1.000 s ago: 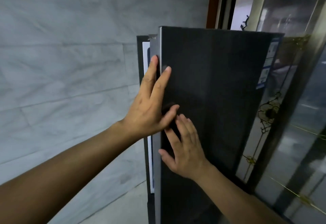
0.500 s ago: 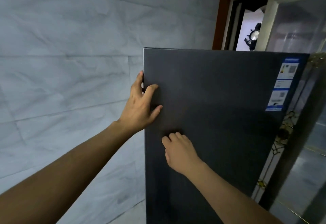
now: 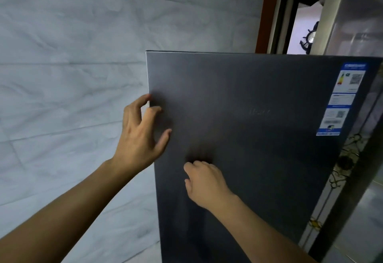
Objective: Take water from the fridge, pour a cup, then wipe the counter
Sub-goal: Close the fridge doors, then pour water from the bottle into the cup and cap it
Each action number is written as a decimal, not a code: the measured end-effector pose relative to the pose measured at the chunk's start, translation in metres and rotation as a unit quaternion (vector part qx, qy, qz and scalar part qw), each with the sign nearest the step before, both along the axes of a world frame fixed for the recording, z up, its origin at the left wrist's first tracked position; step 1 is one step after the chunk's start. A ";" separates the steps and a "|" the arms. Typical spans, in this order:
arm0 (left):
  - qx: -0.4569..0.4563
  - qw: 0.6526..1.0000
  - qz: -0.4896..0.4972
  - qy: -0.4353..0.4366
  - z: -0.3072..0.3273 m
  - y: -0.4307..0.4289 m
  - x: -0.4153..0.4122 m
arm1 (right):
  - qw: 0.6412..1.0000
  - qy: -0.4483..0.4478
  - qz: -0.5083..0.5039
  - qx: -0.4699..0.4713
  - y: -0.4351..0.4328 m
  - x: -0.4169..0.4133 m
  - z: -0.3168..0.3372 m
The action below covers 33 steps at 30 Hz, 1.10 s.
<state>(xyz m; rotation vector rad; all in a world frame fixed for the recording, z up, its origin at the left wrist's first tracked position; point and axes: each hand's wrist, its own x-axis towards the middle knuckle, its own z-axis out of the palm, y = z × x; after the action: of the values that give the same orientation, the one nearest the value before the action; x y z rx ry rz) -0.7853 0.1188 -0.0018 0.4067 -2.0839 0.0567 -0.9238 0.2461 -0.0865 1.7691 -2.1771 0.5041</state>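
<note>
The dark grey fridge door [image 3: 259,138] fills the middle and right of the head view and faces me flat, with no gap showing at its left edge. My left hand [image 3: 141,136] is at that left edge with its fingers apart; the fingertips touch the edge and front without gripping. My right hand [image 3: 204,182] rests lower on the door front, fingers curled against the panel, holding nothing. No water bottle, cup or counter is in view.
A pale marbled tile wall [image 3: 62,76] runs close along the fridge's left side. A blue and white label [image 3: 339,99] is stuck on the door's upper right. Behind the fridge are a brown door frame [image 3: 263,14] and a patterned glass panel [image 3: 344,169].
The fridge door stood ajar a second ago, showing its inner edge; it has swung shut and now faces me flat. My left fingers have loosened from the edge and my right fingers have curled.
</note>
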 end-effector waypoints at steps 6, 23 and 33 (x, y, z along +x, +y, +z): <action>-0.007 0.982 -0.121 -0.145 -0.049 0.046 0.011 | 0.993 -0.086 -0.069 0.036 0.053 -0.007 0.000; -0.119 0.772 -0.382 -0.495 -0.132 0.198 0.031 | 0.750 -0.179 -0.615 0.165 0.250 0.219 -0.053; -0.280 0.631 -0.558 -0.461 -0.160 0.406 0.192 | 0.494 -0.250 -0.826 0.108 0.397 0.479 -0.079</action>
<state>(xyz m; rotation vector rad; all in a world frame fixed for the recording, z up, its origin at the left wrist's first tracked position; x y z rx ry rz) -0.5933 0.5244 -0.1618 -1.6628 -2.7234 0.1928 -0.4447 0.6435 -0.1653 -1.1243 -3.0135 0.1237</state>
